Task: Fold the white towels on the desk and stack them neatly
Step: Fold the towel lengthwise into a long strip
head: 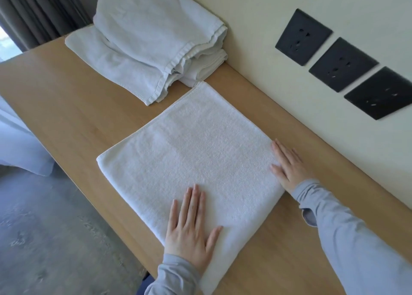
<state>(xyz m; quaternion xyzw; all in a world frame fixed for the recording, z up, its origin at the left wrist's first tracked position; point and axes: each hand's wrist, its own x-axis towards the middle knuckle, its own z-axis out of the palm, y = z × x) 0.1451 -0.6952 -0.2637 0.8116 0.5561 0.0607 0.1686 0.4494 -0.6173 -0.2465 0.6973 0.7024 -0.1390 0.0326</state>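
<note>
A folded towel (pixel 196 161) is being borne flat by the surface (pixel 66 107), in its near middle part. The towel's near edge is being pressed by the left hand (pixel 189 225), laid on top with fingers straight. Its right corner is being touched by the right hand (pixel 289 167), which is lying partly on the towel and partly on the surface beside it. Farther off and to the left, a pile of towels (pixel 151 44) is being carried by the same surface, just beside the folded towel's far corner. The surface is being bounded on the right by the wall (pixel 267 15), where three sockets (pixel 342 65) are being carried in a row. The floor (pixel 44 227) is lying below, to the left.
</note>
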